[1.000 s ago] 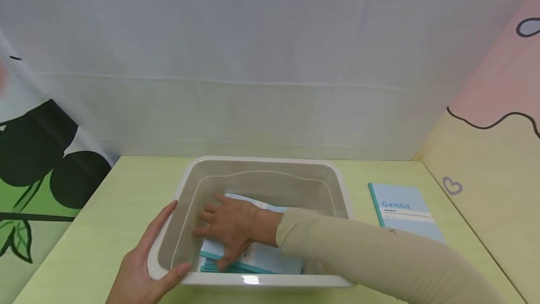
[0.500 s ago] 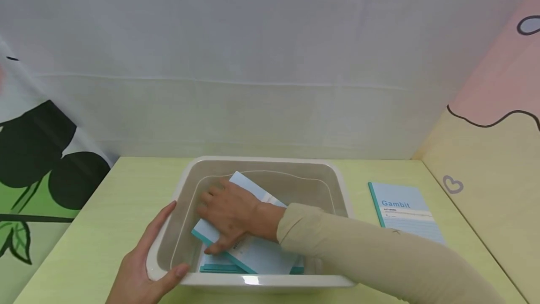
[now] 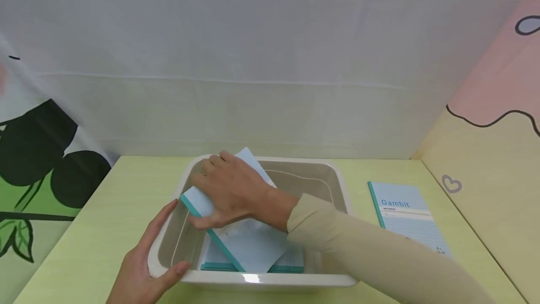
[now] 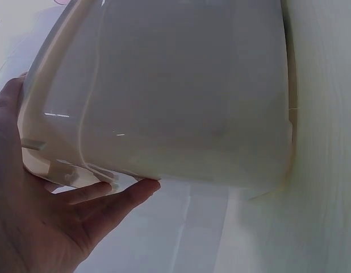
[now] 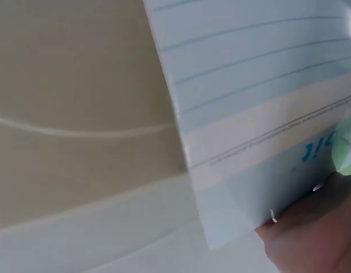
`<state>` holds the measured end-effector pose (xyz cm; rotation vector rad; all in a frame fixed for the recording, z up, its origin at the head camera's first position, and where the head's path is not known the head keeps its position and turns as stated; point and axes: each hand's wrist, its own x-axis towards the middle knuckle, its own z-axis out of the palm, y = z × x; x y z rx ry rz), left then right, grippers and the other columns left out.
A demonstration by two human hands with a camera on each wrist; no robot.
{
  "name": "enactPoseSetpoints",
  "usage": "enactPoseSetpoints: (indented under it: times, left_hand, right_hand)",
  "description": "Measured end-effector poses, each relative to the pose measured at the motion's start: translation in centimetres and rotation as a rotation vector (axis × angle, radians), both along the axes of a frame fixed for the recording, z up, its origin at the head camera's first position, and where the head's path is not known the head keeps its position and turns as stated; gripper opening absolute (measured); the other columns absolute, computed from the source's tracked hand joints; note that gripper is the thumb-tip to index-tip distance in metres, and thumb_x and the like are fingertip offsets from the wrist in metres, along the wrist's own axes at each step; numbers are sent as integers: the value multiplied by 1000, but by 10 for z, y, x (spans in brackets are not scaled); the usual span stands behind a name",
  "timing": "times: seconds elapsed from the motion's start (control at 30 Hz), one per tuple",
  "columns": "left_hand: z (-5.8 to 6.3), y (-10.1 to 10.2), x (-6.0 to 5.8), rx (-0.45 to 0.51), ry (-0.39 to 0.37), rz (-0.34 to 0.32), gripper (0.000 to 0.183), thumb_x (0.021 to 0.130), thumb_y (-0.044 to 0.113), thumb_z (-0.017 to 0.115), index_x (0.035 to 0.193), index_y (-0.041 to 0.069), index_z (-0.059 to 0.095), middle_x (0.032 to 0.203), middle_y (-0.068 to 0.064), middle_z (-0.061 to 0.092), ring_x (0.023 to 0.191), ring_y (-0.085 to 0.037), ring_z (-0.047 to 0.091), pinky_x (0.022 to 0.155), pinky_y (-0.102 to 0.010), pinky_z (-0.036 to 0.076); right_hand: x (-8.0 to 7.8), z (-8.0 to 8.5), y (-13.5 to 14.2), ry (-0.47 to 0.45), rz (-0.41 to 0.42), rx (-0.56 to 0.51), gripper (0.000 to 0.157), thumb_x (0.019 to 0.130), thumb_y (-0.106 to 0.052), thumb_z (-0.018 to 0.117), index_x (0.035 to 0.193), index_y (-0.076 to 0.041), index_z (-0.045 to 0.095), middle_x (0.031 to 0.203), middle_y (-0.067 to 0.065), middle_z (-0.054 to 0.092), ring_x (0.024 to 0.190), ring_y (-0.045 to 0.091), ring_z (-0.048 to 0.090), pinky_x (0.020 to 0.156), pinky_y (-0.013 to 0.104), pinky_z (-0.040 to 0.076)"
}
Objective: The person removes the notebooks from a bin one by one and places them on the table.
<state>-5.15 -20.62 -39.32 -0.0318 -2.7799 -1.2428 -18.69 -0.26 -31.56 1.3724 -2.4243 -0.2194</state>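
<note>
My right hand (image 3: 236, 189) grips a light-blue notebook (image 3: 253, 243) with a teal spine, holding it tilted inside the cream plastic basin (image 3: 303, 279). The notebook's far corner rises above the basin's back rim, and its near end is down by the front wall. Beneath it lie more notebooks (image 3: 291, 262), teal spines toward the front. In the right wrist view the held notebook (image 5: 249, 68) shows a lined cover, with fingertips at its edge. At the front left corner, my left hand (image 3: 141, 264) holds the basin, thumb on the front rim, fingers along the outer wall (image 4: 187, 102).
A "Gambit" notebook (image 3: 407, 208) lies on the pale green table (image 3: 126, 191), right of the basin, partly behind the right sleeve (image 3: 379, 252). A white cloth (image 3: 270, 69) hangs behind the table. A patterned panel (image 3: 485, 191) borders the right side.
The right hand has closed on the top notebook and raised it off the others, turning it so its far end points up and back. My left hand stays on the basin's corner.
</note>
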Motion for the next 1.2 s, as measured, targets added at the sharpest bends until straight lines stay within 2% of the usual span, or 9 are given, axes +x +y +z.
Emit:
enactPoseSetpoints:
  times: [0.07, 0.23, 0.33, 0.57, 0.67, 0.83, 1.0, 1.17, 1.2]
  left_hand:
    - [0, 0, 0, -8, 8, 4, 99, 86, 32, 81, 162, 49, 21, 141, -9, 60, 93, -2, 55, 68, -24, 49]
    - [0, -1, -1, -10, -47, 14, 97, 87, 36, 79, 162, 51, 18, 144, -10, 58, 99, -10, 58, 70, -24, 51]
    - [0, -1, -2, 7, -78, 19, 96, 89, 37, 78, 161, 53, 18, 145, -11, 58, 101, -13, 59, 72, -24, 53]
    - [1, 0, -1, 37, -64, 20, 95, 88, 34, 78, 160, 53, 20, 143, -9, 60, 98, -1, 58, 74, -23, 54]
    - [1, 0, 0, 57, -59, 19, 94, 88, 33, 78, 160, 54, 21, 143, -8, 60, 98, 0, 58, 74, -23, 55]
    - [1, 0, 3, 78, -9, 6, 96, 86, 28, 79, 161, 50, 24, 138, -7, 62, 96, -1, 60, 73, -24, 56]
    - [2, 4, 4, 77, 31, -1, 97, 84, 26, 81, 161, 48, 27, 131, -6, 63, 95, -3, 61, 72, -24, 55]
    - [3, 6, 6, 83, 59, -6, 97, 82, 25, 81, 161, 46, 29, 128, -5, 64, 94, -4, 62, 71, -25, 54]
    - [3, 6, 6, 84, 62, -7, 97, 82, 24, 81, 161, 46, 29, 127, -5, 64, 94, -4, 62, 71, -25, 54]
  right_hand:
    - [-1, 9, 5, 17, -18, -51, 60, 87, -76, 48, 116, -26, 63, 99, -8, 57, 87, 9, 51, 85, 28, 43]
    - [-12, 27, 20, 96, -115, -156, 54, 86, -73, 49, 104, -23, 60, 86, -6, 51, 77, 12, 48, 75, 30, 40]
    - [-22, 35, 31, 97, -192, -195, 56, 87, -73, 49, 105, -22, 60, 87, -5, 53, 79, 14, 51, 75, 32, 40]
    - [-44, 55, 59, -1, -356, -289, 56, 92, -64, 46, 123, -18, 59, 101, 0, 59, 88, 19, 53, 82, 38, 44]
    - [-52, 68, 72, -38, -401, -361, 56, 93, -60, 44, 128, -19, 58, 98, 1, 56, 86, 20, 52, 82, 40, 43]
    - [-58, 93, 90, -62, -470, -436, 54, 93, -56, 42, 129, -18, 57, 91, 3, 53, 83, 23, 52, 79, 42, 42]
    - [-62, 115, 109, -108, -563, -449, 63, 94, -56, 38, 142, -16, 53, 100, 8, 57, 89, 28, 54, 83, 46, 44]
    - [-63, 130, 131, -176, -638, -440, 59, 94, -54, 36, 132, -14, 54, 100, 12, 60, 90, 32, 57, 83, 50, 47]
    - [-63, 131, 135, -197, -652, -431, 61, 94, -55, 35, 136, -14, 54, 105, 14, 63, 94, 32, 58, 84, 51, 49]
